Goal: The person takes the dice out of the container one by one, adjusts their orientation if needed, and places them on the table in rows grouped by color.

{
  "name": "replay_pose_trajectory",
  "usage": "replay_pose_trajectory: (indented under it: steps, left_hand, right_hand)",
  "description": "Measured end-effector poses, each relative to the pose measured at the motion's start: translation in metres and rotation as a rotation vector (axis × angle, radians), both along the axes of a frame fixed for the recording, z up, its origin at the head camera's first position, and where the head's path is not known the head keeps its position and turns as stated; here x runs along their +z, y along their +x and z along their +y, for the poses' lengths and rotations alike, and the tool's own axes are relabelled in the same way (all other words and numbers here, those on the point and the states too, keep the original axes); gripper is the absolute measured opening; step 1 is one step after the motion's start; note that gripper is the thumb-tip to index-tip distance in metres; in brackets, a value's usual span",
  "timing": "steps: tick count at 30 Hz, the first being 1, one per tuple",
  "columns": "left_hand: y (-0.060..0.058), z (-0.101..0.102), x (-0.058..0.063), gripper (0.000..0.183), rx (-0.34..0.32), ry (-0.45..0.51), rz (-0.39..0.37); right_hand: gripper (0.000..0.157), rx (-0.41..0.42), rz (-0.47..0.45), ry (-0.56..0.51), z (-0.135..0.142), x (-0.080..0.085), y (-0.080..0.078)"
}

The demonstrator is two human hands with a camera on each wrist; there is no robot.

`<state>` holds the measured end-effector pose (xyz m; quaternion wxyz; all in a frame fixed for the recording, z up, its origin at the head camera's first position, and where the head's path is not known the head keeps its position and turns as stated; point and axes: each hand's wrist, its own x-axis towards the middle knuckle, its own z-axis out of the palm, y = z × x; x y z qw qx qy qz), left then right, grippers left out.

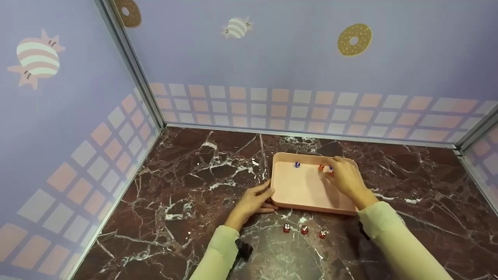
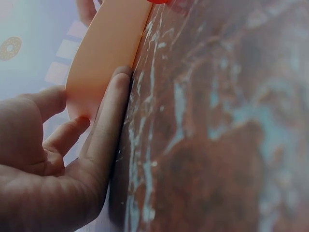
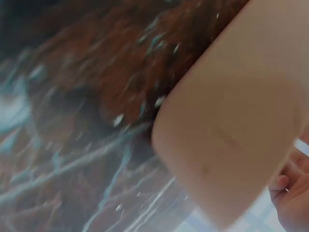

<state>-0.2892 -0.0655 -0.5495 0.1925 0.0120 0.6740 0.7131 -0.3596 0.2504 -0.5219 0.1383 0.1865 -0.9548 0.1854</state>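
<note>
A shallow pink tray (image 1: 299,186) lies on the marble-patterned tabletop. My left hand (image 1: 251,200) touches its left side near the front corner. In the left wrist view, the left fingers (image 2: 113,101) rest against the tray's outer wall. My right hand (image 1: 344,177) reaches over the tray's right part, fingertips low beside a blue die (image 1: 331,168) and a red die (image 1: 332,174); whether it pinches one cannot be made out. Left of these lie another red die (image 1: 321,167) and a blue die (image 1: 297,165). The tray wall hides most of that hand in the right wrist view.
Three red dice, a left one (image 1: 286,228), a middle one (image 1: 304,230) and a right one (image 1: 322,234), sit in a row on the tabletop (image 1: 186,233) before the tray. Patterned panels (image 1: 249,58) wall the table at the back and both sides.
</note>
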Motion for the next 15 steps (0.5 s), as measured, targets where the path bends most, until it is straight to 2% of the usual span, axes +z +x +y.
replay_pose_trajectory:
  steps: [3, 9, 15]
  left_hand:
    - [-0.001, -0.002, 0.002, 0.061, 0.007, 0.002, 0.003]
    - [0.001, -0.001, 0.001, 0.061, 0.016, 0.021, 0.001]
    - [0.000, -0.001, 0.001, 0.061, 0.021, 0.022, 0.000]
  right_hand:
    - [0.031, -0.016, -0.030, 0.031, -0.008, -0.001, -0.008]
    - [0.003, -0.101, -0.083, 0.127, -0.016, -0.002, -0.017]
    - [0.008, -0.190, -0.121, 0.104, -0.024, -0.003, -0.020]
